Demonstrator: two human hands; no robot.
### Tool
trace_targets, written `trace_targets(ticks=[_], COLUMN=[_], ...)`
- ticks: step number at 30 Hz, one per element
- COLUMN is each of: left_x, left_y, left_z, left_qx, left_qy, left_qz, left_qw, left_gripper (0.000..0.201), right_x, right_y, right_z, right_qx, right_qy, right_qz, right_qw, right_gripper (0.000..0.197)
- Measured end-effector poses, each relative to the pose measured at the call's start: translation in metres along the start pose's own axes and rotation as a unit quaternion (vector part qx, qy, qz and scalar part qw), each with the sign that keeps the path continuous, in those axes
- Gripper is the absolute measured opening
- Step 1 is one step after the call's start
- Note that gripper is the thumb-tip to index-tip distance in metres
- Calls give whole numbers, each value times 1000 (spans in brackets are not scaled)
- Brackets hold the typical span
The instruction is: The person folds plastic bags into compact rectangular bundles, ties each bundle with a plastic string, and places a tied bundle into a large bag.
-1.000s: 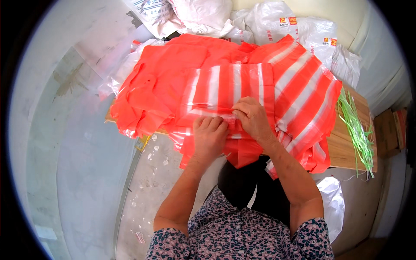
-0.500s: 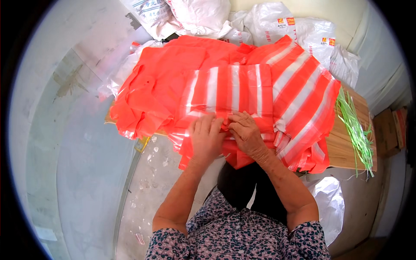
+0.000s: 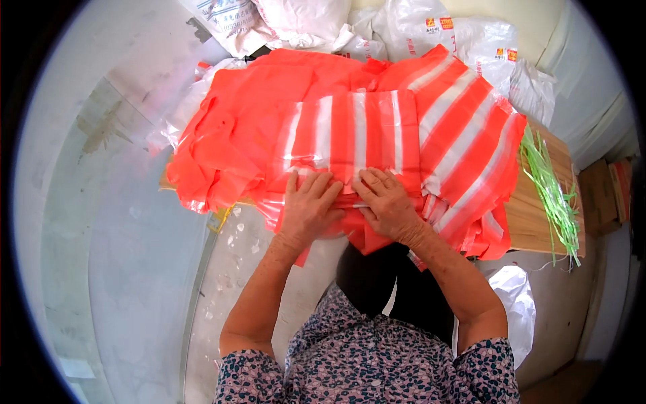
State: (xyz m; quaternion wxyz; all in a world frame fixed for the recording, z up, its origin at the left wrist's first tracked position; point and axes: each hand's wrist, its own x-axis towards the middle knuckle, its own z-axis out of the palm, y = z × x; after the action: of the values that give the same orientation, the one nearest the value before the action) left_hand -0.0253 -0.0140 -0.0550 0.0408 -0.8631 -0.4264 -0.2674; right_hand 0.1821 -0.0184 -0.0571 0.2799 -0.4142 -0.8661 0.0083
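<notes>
A flat stack of red-and-white striped plastic bags lies in front of me. My left hand rests on its near edge, fingers stretched out over the film and the thumb pointing toward the other hand. Just to the right, my right hand presses on the same edge with its fingers spread. Between the two hands the film is creased and folded. Loose red plastic hangs below the hands over the table's near side. A larger heap of red plastic spreads to the left, and a striped pile fans out to the right.
The wooden table shows at the right, with a bundle of thin green plastic strips on it. Stuffed white sacks stand behind the table. A white plastic bag is below at the right, and cardboard boxes stand farther right.
My hands have moved apart. Their fingers were bunched together at the film's middle and now lie spread on the near edge of the stack.
</notes>
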Motion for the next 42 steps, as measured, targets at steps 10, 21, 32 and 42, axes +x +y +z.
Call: trace_targets(ticks=[10, 21, 32, 42], left_x=[8, 34, 70, 121], left_y=[-3, -13, -35, -71], left_z=[-2, -23, -47, -16], left_qx=[83, 9, -173, -192], left_qy=[-41, -102, -366, -499], left_qz=[62, 70, -39, -73], left_qw=[994, 992, 913, 842], left_gripper=[47, 31, 23, 25], right_x=[4, 29, 60, 80], right_y=[2, 9, 38, 81], right_z=[4, -18, -45, -29], right_qx=[-68, -69, 173, 310], right_qy=[-25, -118, -417, -494], right_qz=[-35, 6, 64, 132], right_qw=[997, 991, 890, 802], right_gripper=[49, 43, 43, 56])
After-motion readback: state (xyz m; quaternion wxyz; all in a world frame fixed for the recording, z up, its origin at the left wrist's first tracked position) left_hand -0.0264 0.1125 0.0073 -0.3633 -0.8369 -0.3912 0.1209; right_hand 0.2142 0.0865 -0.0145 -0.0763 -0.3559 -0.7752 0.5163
